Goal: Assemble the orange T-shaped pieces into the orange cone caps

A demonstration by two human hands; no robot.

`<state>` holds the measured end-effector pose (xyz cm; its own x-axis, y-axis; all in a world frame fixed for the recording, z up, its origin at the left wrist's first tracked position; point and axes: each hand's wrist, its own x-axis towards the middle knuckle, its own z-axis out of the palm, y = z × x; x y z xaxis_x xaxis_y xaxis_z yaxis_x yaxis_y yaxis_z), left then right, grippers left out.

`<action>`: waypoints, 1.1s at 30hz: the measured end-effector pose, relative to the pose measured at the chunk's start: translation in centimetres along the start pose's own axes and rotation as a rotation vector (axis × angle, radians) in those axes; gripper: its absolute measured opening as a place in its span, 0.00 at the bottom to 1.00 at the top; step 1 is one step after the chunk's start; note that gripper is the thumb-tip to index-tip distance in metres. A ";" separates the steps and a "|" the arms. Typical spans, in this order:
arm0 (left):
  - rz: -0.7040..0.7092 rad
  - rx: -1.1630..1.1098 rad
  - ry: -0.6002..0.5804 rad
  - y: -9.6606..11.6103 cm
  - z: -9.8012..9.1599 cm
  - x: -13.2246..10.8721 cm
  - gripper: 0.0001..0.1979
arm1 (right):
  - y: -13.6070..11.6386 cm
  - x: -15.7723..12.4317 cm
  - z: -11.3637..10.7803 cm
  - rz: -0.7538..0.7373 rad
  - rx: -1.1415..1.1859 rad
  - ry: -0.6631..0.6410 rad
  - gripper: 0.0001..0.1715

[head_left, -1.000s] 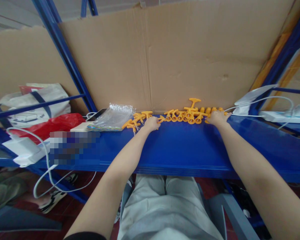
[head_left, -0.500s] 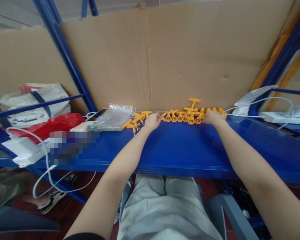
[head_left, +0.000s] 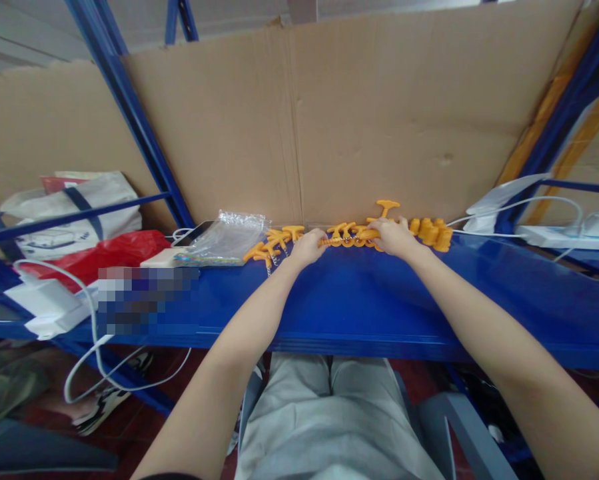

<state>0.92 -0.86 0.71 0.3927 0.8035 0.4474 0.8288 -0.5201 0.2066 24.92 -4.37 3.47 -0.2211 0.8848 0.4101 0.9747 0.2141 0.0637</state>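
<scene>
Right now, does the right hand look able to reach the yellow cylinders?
Probably yes: the yellow cylinders are just right of the right hand, nothing visible between, though it seems to hold a yellow piece.

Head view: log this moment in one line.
Left hand: holds yellow spiral-ended piece; right hand: holds yellow cylindrical piece; upright yellow cylinders: on blue metal shelf

The left hand (head_left: 309, 248) is covering one end of the orange spiral piece (head_left: 334, 241) it is gripping, the right hand (head_left: 393, 236) is hiding some orange bell-shaped pieces (head_left: 348, 243), pixelation is masking an item (head_left: 146, 299) on the surface's (head_left: 354, 300) near left, and the view's left edge is cutting off another person's leg (head_left: 14, 381).
</scene>
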 end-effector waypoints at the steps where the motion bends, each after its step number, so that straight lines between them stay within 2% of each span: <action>1: -0.007 0.005 -0.003 0.1 -0.1 -0.1 0.09 | -0.3 0.0 0.0 -0.007 0.004 -0.002 0.22; 9: -0.037 0.044 -0.030 0.5 -0.8 -0.4 0.10 | -0.6 0.0 0.0 -0.014 0.037 -0.061 0.24; 14: -0.031 0.099 -0.043 0.0 -0.6 -0.3 0.11 | -0.4 0.1 0.2 -0.033 0.051 -0.041 0.23; 16: 0.003 0.093 -0.018 -0.2 -0.2 -0.1 0.10 | -0.2 0.2 0.5 -0.065 0.064 -0.016 0.22; 22: 0.192 -0.016 0.112 -0.4 0.6 0.3 0.10 | 0.2 0.9 2.3 -0.292 0.226 0.095 0.23; 33: 0.295 -0.110 0.189 -1.0 0.8 0.7 0.10 | 0.9 1.6 3.6 -0.346 0.448 0.177 0.22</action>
<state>0.70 0.48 0.15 0.5193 0.5522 0.6522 0.6389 -0.7577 0.1328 25.32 -1.31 0.89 -0.4779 0.6582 0.5817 0.7299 0.6660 -0.1539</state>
